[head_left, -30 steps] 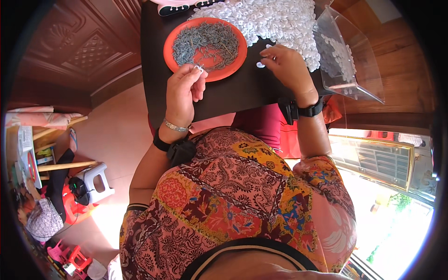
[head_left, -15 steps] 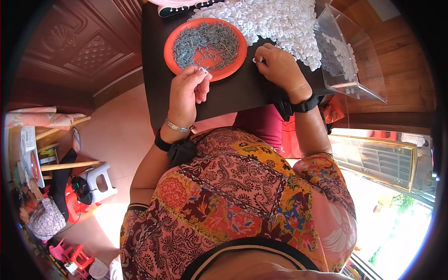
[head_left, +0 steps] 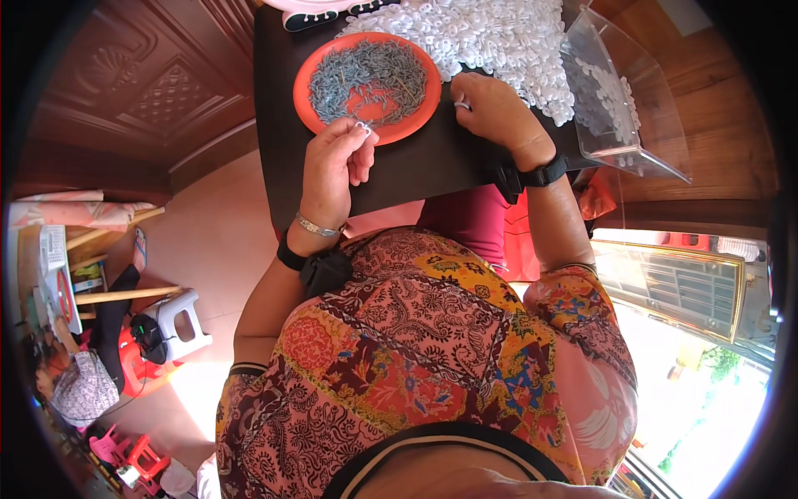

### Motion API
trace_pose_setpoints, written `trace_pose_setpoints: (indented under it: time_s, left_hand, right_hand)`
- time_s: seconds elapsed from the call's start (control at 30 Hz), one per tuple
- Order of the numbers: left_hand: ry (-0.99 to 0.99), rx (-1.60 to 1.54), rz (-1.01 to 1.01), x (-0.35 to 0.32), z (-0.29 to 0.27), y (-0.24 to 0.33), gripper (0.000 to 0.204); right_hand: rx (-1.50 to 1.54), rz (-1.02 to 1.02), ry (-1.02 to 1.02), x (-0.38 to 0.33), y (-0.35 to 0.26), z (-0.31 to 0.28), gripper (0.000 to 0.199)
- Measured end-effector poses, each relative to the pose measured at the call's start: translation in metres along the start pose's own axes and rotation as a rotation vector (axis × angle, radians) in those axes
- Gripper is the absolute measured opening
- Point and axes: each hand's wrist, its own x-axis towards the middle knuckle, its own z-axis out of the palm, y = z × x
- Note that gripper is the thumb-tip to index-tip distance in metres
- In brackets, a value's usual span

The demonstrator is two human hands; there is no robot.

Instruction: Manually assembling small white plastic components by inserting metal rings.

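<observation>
My left hand [head_left: 339, 160] pinches a small white plastic cable clip [head_left: 363, 128] between thumb and fingertips, over the near rim of an orange-red plate [head_left: 429, 91]. Many small grey nails [head_left: 353, 66] are heaped on that plate, with a thinner patch toward its near side. To the right of the plate, my right hand [head_left: 499, 116] is closed with its fingers curled down, at the near edge of a pile of white plastic clips [head_left: 490, 37]. Something small and pale shows at its fingers, but I cannot tell whether it is a clip or a ring.
A clear plastic bin [head_left: 619, 158] with more white clips stands at the dark table's right end. A pink-and-black shoe-like item [head_left: 309, 18] lies at the far left. Beyond the table on the left are a grey stool [head_left: 184, 326] and another person [head_left: 87, 387].
My right hand has turned slightly, with its fingers curling further down beside the clip pile. My left hand keeps its pinch in nearly the same place.
</observation>
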Motion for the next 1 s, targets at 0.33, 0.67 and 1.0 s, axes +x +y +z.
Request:
trace_pose_setpoints:
  time_s: [0.33,0.67,1.0]
  left_hand:
    - [-0.109,-0.099,0.001,0.002,0.002,0.001,0.025]
    - [-0.133,-0.211,0.064,0.004,-0.006,-0.007,0.023]
    - [0.0,-0.14,0.068,0.002,-0.005,-0.006,0.021]
  right_hand:
    - [1.061,0.097,0.186,-0.003,-0.048,0.002,0.012]
    - [1.206,0.0,0.109,-0.002,-0.099,0.018,0.011]
    - [1.533,0.225,0.073,0.007,-0.093,0.025,0.016]
